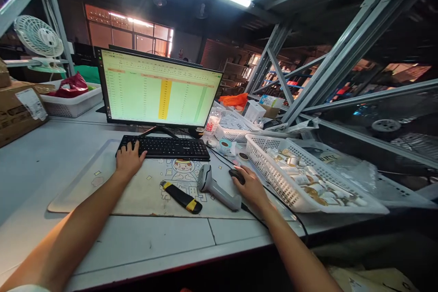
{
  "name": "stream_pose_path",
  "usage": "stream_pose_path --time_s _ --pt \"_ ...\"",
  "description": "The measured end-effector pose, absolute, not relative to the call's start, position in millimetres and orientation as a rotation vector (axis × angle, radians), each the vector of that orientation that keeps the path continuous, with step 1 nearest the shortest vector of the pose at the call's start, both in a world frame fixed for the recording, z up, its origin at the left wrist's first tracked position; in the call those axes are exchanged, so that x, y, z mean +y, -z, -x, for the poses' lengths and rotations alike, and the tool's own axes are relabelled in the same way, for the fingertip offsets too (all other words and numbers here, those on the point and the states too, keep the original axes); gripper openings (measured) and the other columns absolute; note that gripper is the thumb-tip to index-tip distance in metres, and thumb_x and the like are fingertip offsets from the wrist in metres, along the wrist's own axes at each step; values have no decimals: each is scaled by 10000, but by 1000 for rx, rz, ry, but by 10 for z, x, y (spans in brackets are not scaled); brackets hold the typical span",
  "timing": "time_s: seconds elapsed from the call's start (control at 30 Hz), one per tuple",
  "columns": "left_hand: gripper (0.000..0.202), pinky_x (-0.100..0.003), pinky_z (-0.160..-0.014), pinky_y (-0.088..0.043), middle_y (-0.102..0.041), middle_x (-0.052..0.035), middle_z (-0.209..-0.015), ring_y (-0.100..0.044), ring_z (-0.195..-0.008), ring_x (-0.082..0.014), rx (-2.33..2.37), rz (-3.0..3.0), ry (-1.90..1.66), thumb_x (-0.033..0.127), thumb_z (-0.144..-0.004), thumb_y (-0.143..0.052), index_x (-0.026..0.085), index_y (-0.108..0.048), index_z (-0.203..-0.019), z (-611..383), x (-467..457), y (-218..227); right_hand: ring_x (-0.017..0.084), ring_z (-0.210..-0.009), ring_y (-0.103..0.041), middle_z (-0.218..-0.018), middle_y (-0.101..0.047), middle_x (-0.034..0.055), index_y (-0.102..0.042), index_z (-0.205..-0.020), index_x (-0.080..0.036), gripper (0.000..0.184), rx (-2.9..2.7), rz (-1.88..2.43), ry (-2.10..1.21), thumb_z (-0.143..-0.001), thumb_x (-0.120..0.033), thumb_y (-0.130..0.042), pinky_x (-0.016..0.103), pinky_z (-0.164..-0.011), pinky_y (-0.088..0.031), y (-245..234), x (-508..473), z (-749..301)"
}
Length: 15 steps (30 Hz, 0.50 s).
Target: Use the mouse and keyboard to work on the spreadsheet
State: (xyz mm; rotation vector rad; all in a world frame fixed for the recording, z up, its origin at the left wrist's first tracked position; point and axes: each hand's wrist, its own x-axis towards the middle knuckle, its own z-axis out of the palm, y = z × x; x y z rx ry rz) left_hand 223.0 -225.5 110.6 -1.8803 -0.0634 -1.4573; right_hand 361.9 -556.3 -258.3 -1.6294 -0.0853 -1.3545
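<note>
Black keys sit under the left hand (129, 159), fingers spread flat on the keyboard (164, 147) edge, while the right hand (251, 187) cups the mouse (237, 175) loosely beside the scanner (217, 187)—light, steady wrists suit this best.

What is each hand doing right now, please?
Left hand: open, fingers resting on the keyboard, holding nothing.
Right hand: curled over the mouse, gripping it.
</note>
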Motion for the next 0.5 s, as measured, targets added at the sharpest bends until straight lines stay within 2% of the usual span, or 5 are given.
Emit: stream_pose_path --time_s 0.13,0.23,0.5 --pt "698 -468 -1041 -433 -509 -144 -1528 -505 -1286 -362 -46 1883 1458 601 -1094 -423 175 -467 -1646 -2238 -2227 -1119 307 -1356 -555 -1523 -519 95 -651 -1484 -155 729 -91 1576 1351 -926 -572 -439 462 -1181 -449 2724 -5414 -3694" --pt "687 -468 -1035 -436 -522 -148 -1514 -506 -1282 -362 -23 1871 1477 593 -1095 -429 164 -488 -1628 -2234 -2211 -1127 295 -1358 -550 -1515 -527 83 -657 -1478 -163 693 -104 1586 1361 -952 -534 -401 461 -1199 -432 2714 -5371 -3713" --pt "666 -482 -1054 -428 -531 -130 -1503 -493 -1298 -359 -41 1887 1454 578 -1101 -426 173 -484 -1626 -2228 -2244 -1136 292 -1353 -544 -1478 -550 115 -680 -1431 -127 670 -118 1547 1432 -967 -505 -378 462 -1202 -427 2733 -5358 -3795"
